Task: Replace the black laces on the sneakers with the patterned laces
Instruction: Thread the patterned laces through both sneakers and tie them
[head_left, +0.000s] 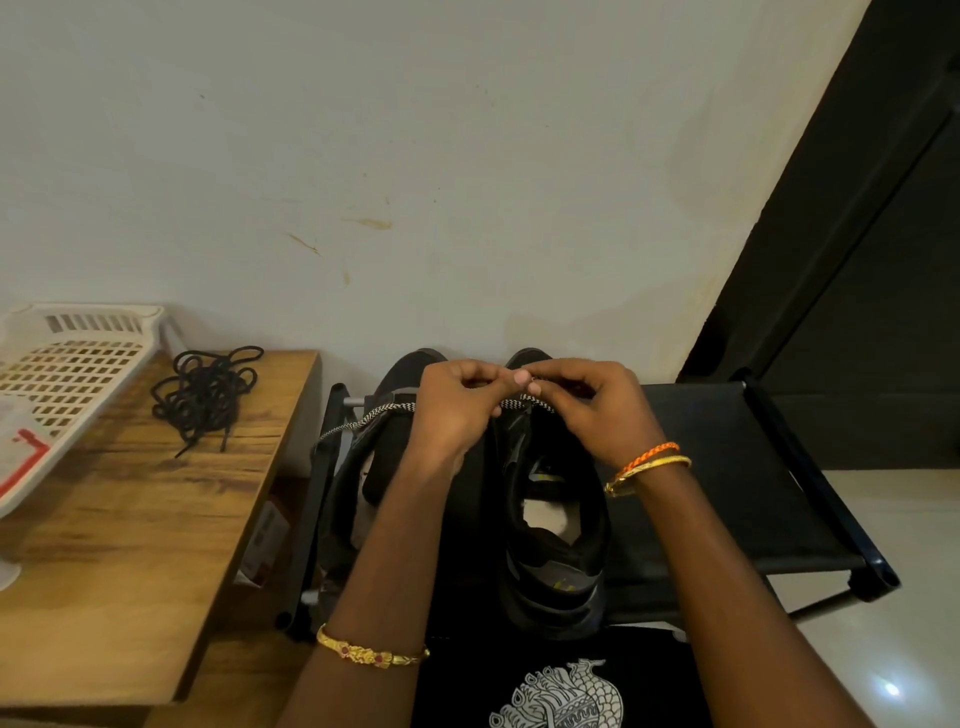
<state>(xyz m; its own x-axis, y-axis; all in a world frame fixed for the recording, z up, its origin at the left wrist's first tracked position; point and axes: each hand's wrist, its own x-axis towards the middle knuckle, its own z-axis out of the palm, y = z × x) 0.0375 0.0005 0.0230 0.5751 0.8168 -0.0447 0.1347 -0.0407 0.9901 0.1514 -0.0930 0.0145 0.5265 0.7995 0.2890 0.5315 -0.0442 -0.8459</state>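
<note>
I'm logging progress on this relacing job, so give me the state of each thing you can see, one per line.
black laces: off the sneakers, in a loose tangle on the wooden table.
patterned lace: pinched by both hands over the sneakers, tail trailing left.
right sneaker: upright on the black rack, opening visible.
left sneaker: mostly hidden, lacing unclear.
left hand: fingers curled, pinching the lace.
right hand: same.
white plastic basket: tilted on the table.

Both hands meet over the toe end of the right sneaker (553, 525) on a black rack (737, 483). The left hand (457, 410) and right hand (592, 405) pinch the patterned lace (379, 413), which trails leftward. The black laces (205, 395) lie heaped on the wooden bench (130, 545) beside a white basket (67, 374).
</note>
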